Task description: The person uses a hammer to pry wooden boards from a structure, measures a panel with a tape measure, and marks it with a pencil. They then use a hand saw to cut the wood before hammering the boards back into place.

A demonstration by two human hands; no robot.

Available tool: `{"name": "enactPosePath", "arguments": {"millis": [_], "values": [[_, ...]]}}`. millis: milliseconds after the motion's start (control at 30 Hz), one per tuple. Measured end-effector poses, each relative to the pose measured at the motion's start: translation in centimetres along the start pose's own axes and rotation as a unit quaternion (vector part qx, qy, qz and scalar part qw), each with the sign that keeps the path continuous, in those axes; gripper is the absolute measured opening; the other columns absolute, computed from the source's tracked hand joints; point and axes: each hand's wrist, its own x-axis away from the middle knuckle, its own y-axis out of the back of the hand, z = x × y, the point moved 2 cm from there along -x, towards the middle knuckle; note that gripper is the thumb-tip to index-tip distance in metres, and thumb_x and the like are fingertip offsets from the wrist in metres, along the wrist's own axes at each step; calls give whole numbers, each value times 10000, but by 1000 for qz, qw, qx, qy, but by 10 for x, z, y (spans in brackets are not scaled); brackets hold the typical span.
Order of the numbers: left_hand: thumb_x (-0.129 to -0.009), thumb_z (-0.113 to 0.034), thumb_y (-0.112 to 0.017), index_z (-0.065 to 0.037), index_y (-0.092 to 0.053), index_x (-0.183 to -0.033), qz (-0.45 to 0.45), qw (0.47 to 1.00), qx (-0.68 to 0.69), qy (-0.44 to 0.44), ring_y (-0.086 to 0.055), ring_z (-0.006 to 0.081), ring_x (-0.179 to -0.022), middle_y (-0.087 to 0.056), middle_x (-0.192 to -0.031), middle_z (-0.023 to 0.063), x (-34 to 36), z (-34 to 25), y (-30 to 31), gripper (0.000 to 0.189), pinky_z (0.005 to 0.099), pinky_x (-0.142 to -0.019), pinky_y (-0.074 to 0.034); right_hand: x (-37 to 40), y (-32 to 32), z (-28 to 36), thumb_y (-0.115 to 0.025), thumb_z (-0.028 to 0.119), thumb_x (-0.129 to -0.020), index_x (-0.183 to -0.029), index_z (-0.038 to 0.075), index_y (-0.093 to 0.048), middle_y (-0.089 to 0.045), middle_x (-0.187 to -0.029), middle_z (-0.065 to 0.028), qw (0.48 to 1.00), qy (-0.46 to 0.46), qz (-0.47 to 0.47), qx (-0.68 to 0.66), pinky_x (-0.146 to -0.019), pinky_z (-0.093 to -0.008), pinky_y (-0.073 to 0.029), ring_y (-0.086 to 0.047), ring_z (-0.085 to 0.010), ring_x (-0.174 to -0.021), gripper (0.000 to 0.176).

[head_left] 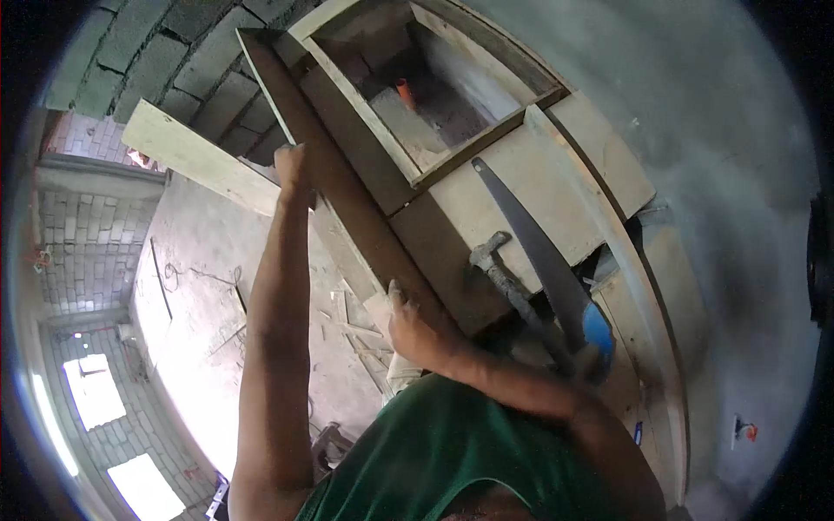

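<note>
Nearest the camera, the right hand (413, 326) closes around the lower end of a long dark plank (347, 195), fingers curled over its edge. Just beside that wrist, a hammer (502, 276) and a handsaw (532, 236) lie side by side on a pale wooden panel (460, 204), with the saw's blue handle at the panel's near edge. Farther up, the left hand (294, 165) grips the same plank tightly along its side, arm stretched out. The plank leans against the edge of an open wooden box frame (365, 130). A lighter board (195, 154) crosses behind the left hand, in front of a block wall (148, 61).
</note>
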Motion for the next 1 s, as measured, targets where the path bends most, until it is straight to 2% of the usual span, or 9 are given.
{"name": "enactPosePath", "arguments": {"millis": [133, 200, 500, 600, 633, 733, 800, 900, 1000], "values": [[-780, -111, -569, -17, -617, -634, -58, 982, 121, 134, -647, 366, -635, -629, -661, 195, 2, -11, -21, 180, 450, -567, -492, 0, 3, -14, -538, 85, -844, -1254, -149, -469, -587, -1125, -352, 996, -41, 50, -60, -942, -434, -476, -602, -430, -1049, 477], [-782, -138, -581, -1, -619, -646, 13, 858, 387, 336, -652, 380, -663, -642, -690, 216, 3, -16, -7, 196, 445, -580, -493, 6, -11, -21, -537, 87, -851, -1261, -146, -467, -583, -1134, -355, 997, -34, 41, -60, -948, -439, -474, -598, -438, -1054, 477], [-727, -149, -619, 6, -660, -684, -29, 985, 108, 135, -667, 385, -721, -635, -677, 224, 4, -34, 28, 166, 450, -630, -511, 2, -8, -14, -542, 129, -882, -1339, -118, -412, -603, -1079, -350, 996, -34, 80, -15, -906, -473, -483, -597, -478, -1006, 535], [-681, -119, -653, -38, -673, -642, -60, 920, 200, 333, -676, 323, -675, -637, -646, 178, 0, -20, -4, 91, 426, -583, -517, 8, -7, -12, -553, 138, -877, -1343, -105, -419, -622, -1034, -333, 994, -50, 81, -46, -855, -480, -496, -611, -466, -961, 543], [-674, -116, -652, -37, -675, -638, -30, 997, -55, 39, -666, 328, -640, -634, -639, 181, 1, -22, -1, 90, 433, -565, -506, 7, -6, -14, -561, 146, -873, -1343, -97, -425, -632, -1013, -320, 994, -49, 52, -77, -829, -481, -502, -619, -456, -939, 546], [-682, -151, -641, -25, -681, -654, -29, 999, 22, -5, -658, 338, -623, -626, -630, 196, -2, -17, -2, 135, 443, -549, -500, 8, -9, -19, -574, 169, -870, -1349, -86, -425, -631, -1055, -304, 998, -37, 41, -31, -862, -452, -501, -626, -425, -973, 563], [-708, -84, -578, 17, -611, -604, -29, 939, 292, 178, -586, 245, -500, -548, -522, 163, 7, 1, -22, 149, 410, -496, -435, 8, -10, -13, -586, 182, -867, -1374, -85, -387, -597, -1134, -314, 998, -31, 47, -22, -906, -467, -483, -599, -434, -1043, 606], [-723, -91, -567, 31, -558, -601, -68, 918, 361, 149, -505, 174, -480, -448, -489, 121, 31, 4, 0, 173, 392, -489, -405, 5, -23, 3, -606, 212, -866, -1417, -90, -303, -493, -1289, -342, 997, -16, 72, -23, -998, -512, -420, -508, -469, -1184, 697], [-733, -106, -595, 31, -542, -624, -15, 710, 572, 411, -474, 153, -494, -406, -515, 105, 43, 2, 12, 183, 375, -484, -402, -7, -22, 11, -617, 267, -873, -1452, -109, -187, -340, -1416, -377, 992, -1, 119, -44, -1084, -586, -304, -354, -536, -1307, 814]]}}
